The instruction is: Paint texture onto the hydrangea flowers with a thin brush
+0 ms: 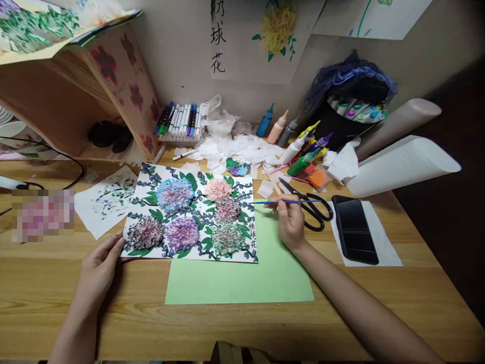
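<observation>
A white sheet with painted leaves and several fluffy raised flowers, the flower picture [200,217], lies in the middle of the desk. My left hand [100,258] pinches its lower left corner between thumb and fingers. In my right hand [290,220] is a thin blue paintbrush [297,201], held almost level, its tip pointing left at the picture's right edge. Under the picture lies a light green sheet [242,283], partly covered. A small palette [238,165] with green and purple paint sits just behind the picture. Black-handled scissors [312,207] lie right beside my right hand.
Paint bottles [299,151] and white tissue scraps [231,146] crowd the back, near a marker rack [182,121]. A black phone [355,230] lies on the right, below a paper roll [405,164]. On the left are a paint-smeared sheet [109,199] and a cardboard box [117,91].
</observation>
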Available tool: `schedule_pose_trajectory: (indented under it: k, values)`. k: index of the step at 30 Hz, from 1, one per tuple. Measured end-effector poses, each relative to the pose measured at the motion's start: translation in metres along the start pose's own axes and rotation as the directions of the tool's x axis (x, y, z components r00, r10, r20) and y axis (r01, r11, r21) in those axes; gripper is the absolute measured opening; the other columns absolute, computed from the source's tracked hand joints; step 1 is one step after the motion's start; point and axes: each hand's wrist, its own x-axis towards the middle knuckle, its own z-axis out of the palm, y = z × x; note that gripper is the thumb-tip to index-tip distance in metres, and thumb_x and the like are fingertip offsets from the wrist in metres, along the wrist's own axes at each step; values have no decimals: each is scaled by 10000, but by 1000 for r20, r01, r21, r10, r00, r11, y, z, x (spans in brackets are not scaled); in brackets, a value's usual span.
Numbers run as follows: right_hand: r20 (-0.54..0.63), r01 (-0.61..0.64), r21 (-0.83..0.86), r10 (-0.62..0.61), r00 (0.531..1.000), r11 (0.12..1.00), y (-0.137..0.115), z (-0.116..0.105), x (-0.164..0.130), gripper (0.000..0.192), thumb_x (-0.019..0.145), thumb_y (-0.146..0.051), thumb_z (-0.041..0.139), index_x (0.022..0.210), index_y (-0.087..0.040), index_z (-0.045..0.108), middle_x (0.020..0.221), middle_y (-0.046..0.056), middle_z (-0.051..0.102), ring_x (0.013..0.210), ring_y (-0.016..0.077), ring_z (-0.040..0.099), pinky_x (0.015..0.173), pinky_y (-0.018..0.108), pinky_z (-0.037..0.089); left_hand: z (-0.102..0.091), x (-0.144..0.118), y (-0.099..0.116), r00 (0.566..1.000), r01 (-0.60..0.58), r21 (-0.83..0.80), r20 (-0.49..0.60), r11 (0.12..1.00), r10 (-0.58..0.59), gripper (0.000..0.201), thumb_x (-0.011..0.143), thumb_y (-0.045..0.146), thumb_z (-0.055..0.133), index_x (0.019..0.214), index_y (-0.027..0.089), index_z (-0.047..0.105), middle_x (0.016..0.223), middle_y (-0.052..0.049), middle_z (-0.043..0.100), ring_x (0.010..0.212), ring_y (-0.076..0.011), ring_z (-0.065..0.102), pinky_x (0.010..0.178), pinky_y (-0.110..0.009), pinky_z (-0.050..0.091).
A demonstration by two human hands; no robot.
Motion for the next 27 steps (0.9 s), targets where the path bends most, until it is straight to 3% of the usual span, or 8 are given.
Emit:
schedule_pose_trajectory:
  k: [8,21,27]
  values:
    - [-9,-19,28,19,1000,999,2,-1,-1,136,936,-256,396,895,-221,521,832,-7,558,678,105,607,629,277,492,2,1,0,1000,3,-26,-26,1000,-4,588,523,495,649,982,127,678,1096,-104,686,1090,-266,583,1023,-421,411]
    - [-15,14,27,-13,1000,1000,2,-1,0,126,933,-254,405,907,-220,523,822,0,575,700,114,612,617,271,484,1,1,-3,1000,19,-13,-14,1000,-19,606,539,507,644,1011,128,669,1121,-107,675,1104,-266,573,1040,-426,388]
    - [-5,-27,31,27,1000,999,2,-1,0,121,936,-243,401,913,-224,519,831,-8,568,686,100,612,618,263,487,0,3,-6,1000,-3,-9,-17,1000,2,587,551,500,641,1003,126,671,1112,-113,678,1102,-272,574,1045,-435,377]
